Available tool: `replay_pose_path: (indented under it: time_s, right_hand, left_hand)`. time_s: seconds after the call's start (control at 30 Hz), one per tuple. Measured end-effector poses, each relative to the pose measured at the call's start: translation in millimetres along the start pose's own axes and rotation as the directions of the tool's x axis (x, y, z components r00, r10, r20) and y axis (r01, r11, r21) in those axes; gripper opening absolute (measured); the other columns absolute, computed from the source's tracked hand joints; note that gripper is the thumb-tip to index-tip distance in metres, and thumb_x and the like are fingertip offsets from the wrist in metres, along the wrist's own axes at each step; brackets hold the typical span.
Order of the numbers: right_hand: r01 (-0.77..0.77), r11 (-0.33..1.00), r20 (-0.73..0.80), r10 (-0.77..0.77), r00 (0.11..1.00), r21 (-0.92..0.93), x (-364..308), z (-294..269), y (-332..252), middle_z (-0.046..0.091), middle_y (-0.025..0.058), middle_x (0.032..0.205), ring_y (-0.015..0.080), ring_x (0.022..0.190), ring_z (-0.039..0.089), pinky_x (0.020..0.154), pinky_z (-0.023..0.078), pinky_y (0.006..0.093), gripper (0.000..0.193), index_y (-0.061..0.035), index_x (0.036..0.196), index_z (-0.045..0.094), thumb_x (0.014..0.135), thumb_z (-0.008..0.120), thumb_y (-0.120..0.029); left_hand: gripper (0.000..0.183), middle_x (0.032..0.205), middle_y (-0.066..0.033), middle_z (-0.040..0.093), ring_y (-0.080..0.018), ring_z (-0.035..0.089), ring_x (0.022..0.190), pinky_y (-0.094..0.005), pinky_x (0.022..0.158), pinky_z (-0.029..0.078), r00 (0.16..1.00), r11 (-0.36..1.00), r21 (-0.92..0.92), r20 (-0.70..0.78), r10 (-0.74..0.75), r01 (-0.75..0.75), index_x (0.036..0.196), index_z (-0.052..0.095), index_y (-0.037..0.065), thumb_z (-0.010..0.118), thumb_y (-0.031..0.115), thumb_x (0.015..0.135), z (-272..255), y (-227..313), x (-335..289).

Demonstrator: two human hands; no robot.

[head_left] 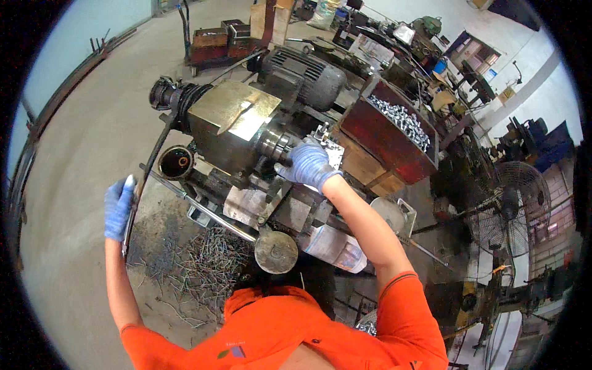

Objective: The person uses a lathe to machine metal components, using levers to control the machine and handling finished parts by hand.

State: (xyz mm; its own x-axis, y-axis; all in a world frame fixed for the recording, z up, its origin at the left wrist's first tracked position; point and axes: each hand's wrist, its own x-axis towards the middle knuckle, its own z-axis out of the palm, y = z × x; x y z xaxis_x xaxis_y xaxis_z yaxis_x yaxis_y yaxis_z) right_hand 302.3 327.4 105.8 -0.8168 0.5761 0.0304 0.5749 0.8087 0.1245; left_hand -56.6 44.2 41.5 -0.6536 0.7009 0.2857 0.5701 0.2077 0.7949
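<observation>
My left hand point(119, 208), in a blue-grey knitted glove, is closed at the lower part of a long dark lever point(148, 169) that slants down from the machine's left end. My right hand point(308, 163), gloved alike, reaches to the round steel chuck point(275, 144) at the right of the machine's headstock point(216, 123). Its fingers are bent in at the chuck's front, and whatever they pinch is hidden behind the glove. Just beyond that hand, several small shiny metal parts point(323, 134) lie on a plate.
A dark red bin point(385, 132) full of shiny metal parts stands right of the machine on wood. Behind the headstock sits a ribbed motor point(302, 77). Thin metal scrap point(213, 265) litters the floor below. A steel bar point(216, 216) runs along the near side; a fan point(509, 203) stands far right.
</observation>
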Motion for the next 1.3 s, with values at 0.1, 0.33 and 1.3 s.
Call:
replay_pose_path:
  time_s: [0.1,0.33,1.3]
  right_hand:
    - [-0.031,0.999,0.048,0.030,0.998,0.016,9,10,8,0.061,0.0227,0.081,0.0366,0.088,0.055,0.079,0.043,0.0419,0.053,-0.0018,0.075,0.068,0.076,0.054,-0.053]
    - [-0.068,0.978,0.021,0.065,0.998,0.197,11,10,5,0.062,0.0220,0.084,0.0352,0.085,0.058,0.079,0.045,0.0410,0.049,-0.0027,0.079,0.067,0.072,0.060,-0.051]
    - [-0.186,0.967,0.074,0.176,0.982,0.175,16,21,9,0.065,0.0150,0.072,0.0316,0.075,0.063,0.077,0.047,0.0393,0.045,-0.0120,0.074,0.070,0.074,0.057,-0.055]
  left_hand:
    - [0.041,0.053,-0.0018,0.049,-0.0090,0.044,0.042,-0.0248,0.041,0.036,0.972,0.965,-0.122,-0.002,-0.236,0.234,0.083,0.063,0.001,0.051,0.040,0.090,-21,-8,-21]
    - [0.042,0.062,-0.0095,0.058,-0.0164,0.053,0.051,-0.0310,0.050,0.043,0.950,0.943,0.119,-0.018,-0.311,0.311,0.091,0.064,0.001,0.052,0.042,0.088,-39,-38,-46]
    - [0.017,0.085,-0.0131,0.065,-0.0278,0.063,0.079,-0.0395,0.069,0.048,0.978,0.309,0.949,0.002,-0.209,0.065,0.092,0.062,0.010,0.055,0.014,0.077,-80,-124,43]
